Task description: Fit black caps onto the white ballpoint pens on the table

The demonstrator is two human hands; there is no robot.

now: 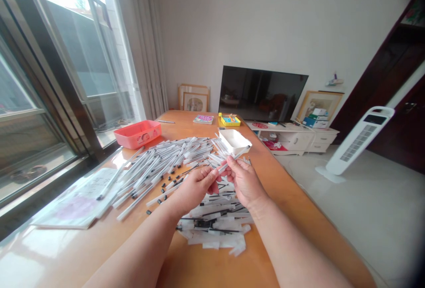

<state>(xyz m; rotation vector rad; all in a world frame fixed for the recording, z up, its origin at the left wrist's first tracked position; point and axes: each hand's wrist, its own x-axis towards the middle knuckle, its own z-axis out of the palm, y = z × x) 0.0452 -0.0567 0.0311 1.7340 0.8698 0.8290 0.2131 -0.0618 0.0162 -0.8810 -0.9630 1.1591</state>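
Note:
Over the middle of the wooden table, my left hand [201,184] and my right hand [246,181] meet, thumbs and fingers closed on one pen [239,153] with a pale, see-through barrel. It slants up to the right and its upper end looks dark; the fingers hide its lower part. Left of my hands lies a broad pile of similar pens [156,159] with black ends. Small black plugs [163,185] are scattered beside that pile. Below my hands are thin black refills [229,231] mixed with whitish translucent sleeves [215,240].
A white tray [234,141] stands just beyond my hands, a red basket [137,135] at the far left. A notebook [71,204] with a pen on it lies near the window. Farther off are a pink booklet [203,119] and a yellow box [230,121]. The table's right edge [299,186] borders the floor.

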